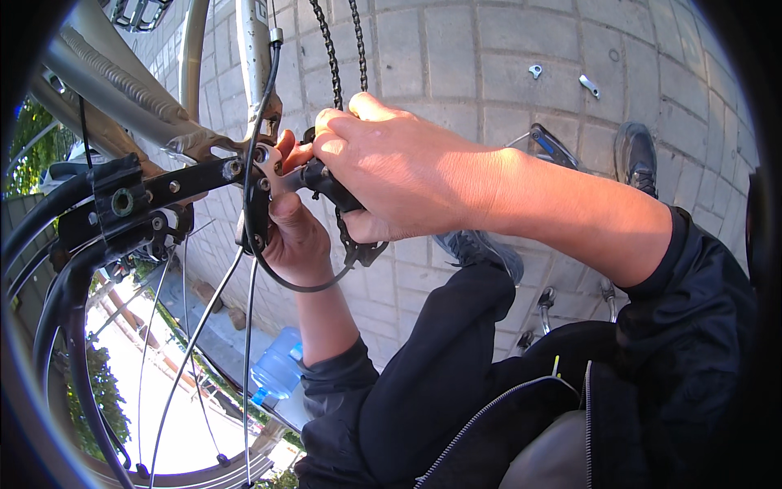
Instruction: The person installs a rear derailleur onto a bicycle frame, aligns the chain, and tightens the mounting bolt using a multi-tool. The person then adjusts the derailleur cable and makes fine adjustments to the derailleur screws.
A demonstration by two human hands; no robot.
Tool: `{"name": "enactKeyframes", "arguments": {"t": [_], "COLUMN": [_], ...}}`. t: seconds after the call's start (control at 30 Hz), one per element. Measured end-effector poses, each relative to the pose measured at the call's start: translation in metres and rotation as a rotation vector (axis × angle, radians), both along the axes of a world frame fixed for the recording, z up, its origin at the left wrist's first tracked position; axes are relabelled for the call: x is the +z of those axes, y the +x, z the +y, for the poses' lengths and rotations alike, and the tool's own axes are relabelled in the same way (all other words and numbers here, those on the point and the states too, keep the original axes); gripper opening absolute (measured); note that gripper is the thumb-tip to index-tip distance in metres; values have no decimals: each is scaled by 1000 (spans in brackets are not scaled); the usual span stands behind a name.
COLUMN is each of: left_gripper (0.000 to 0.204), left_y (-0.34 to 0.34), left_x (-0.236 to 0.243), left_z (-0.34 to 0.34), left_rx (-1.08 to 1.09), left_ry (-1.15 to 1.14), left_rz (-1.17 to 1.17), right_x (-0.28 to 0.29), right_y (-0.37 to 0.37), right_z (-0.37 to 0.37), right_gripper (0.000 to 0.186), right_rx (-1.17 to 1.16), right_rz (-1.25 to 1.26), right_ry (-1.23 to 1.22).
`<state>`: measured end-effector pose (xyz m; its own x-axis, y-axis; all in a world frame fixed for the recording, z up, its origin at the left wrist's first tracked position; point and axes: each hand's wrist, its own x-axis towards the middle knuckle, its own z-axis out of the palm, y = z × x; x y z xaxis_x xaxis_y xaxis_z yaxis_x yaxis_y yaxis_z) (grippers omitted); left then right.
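A bicycle's rear end fills the left side, with a silver frame (122,81) and black rack bars (159,189). My right hand (407,167) is closed around the black rear derailleur (336,189), thumb below and fingers over the top. The chain (332,53) runs down behind that hand. My left hand (300,240) pinches around a small silver metal piece (273,167) at the wheel dropout, thumb in front and fingertips behind. This piece meets the derailleur between my hands; the exact joint is partly hidden. A black cable (305,288) loops below my left hand.
Two small silver metal parts (535,72) (589,86) lie on the grey paving (521,37). Nearby is a blue-and-black folding tool (554,148). My dark shoes (636,159) rest on the paving. Wheel spokes (187,350) and a blue water jug (278,367) are lower left.
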<state>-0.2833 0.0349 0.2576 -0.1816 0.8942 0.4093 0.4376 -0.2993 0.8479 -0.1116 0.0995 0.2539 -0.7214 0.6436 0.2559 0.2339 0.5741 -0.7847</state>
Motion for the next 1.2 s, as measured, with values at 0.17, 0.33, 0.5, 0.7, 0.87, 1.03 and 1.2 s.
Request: {"name": "enactKeyframes", "arguments": {"t": [0.17, 0.33, 0.5, 0.7, 0.87, 1.03, 1.2], "left_gripper": [52, 53, 49, 35, 38, 45, 47], "left_y": [4, 11, 18, 11, 12, 9, 9], "left_x": [2, 9, 7, 2, 9, 12, 14], "left_z": [0, 1, 1, 0, 1, 0, -3], "left_rx": [2, 68, 100, 43, -2, -15, -1], "left_ry": [18, 1, 14, 75, 23, -6, -36], "left_rz": [93, 190, 146, 45, 64, 165, 145], "right_x": [4, 2, 1, -1, 2, 3, 4], "right_y": [0, -3, -4, -5, -4, -8, -8], "right_z": [2, 0, 0, -1, 0, -2, 0], "right_gripper": [45, 41, 40, 39, 38, 35, 34], "right_rx": [16, -33, -62, -77, -52, -75, -61], "right_rz": [-43, -12, -13, 1, -27, -13, -28], "right_ry": [-38, -16, -4, 32, 20, -49, -72]}}
